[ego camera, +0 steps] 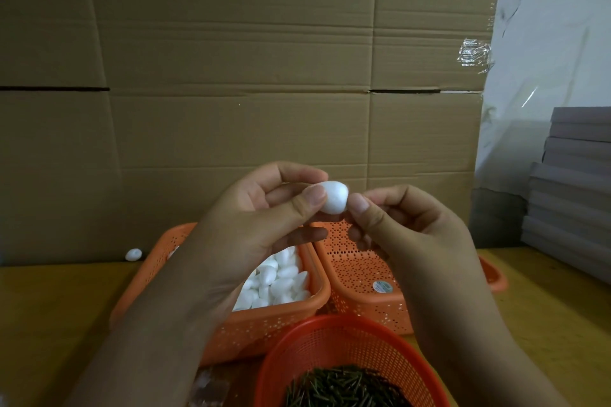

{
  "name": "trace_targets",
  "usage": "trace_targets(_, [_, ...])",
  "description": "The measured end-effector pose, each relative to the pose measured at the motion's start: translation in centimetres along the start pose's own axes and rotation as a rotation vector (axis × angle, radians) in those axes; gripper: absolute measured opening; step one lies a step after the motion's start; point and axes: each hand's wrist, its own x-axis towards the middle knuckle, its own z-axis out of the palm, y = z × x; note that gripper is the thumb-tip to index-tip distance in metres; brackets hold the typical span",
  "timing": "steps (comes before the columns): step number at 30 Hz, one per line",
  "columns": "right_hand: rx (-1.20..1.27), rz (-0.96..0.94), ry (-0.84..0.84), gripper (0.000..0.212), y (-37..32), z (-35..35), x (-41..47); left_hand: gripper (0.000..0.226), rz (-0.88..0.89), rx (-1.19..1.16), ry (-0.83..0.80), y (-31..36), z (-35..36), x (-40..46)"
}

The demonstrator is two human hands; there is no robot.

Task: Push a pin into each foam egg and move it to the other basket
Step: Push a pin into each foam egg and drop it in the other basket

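Looking down from the head camera, I am seeing the round pin basket (330, 337) nearest, at the bottom centre, with dark pins (347, 385) heaped inside. Beyond it, two rectangular baskets are sitting side by side at mid-frame: the left basket (264, 314) is holding a pile of white eggs (277, 277), and the right basket (360, 274) is showing only its perforated floor where my arm is not hiding it.

Above them, at centre frame, my left hand (261, 218) is pinching one egg (334, 196) between thumb and fingertips. That egg's long axis is lying roughly level, its rounded end pointing toward the frame's right. My right hand (406, 228) is curled with thumb and forefinger pressed against that end; I judge a pin is being driven in there, though no pin is visible between the fingers, so I cannot tell for certain. The right hand is also the one nearer the right basket, lying directly below it.

Farther back, at the left edge, a stray egg (133, 254) is resting on the table (59, 301) against the cardboard (231, 59).
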Motion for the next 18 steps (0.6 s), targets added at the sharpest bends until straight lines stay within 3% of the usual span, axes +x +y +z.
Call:
trace_targets(6, [-0.076,-0.007,0.000,0.023,-0.09,-0.18,0.06,0.019,0.077,0.171,0.001,-0.03,-0.16,0.03])
trace_targets(14, [0.059,0.041,-0.121,0.024,0.03,-0.24,0.29,0.016,0.102,0.068,0.057,-0.28,-0.44,0.30])
trace_targets(18, [0.023,0.025,-0.095,0.023,0.17,-0.03,0.25,0.015,0.099,0.053,0.054,-0.27,-0.49,0.31])
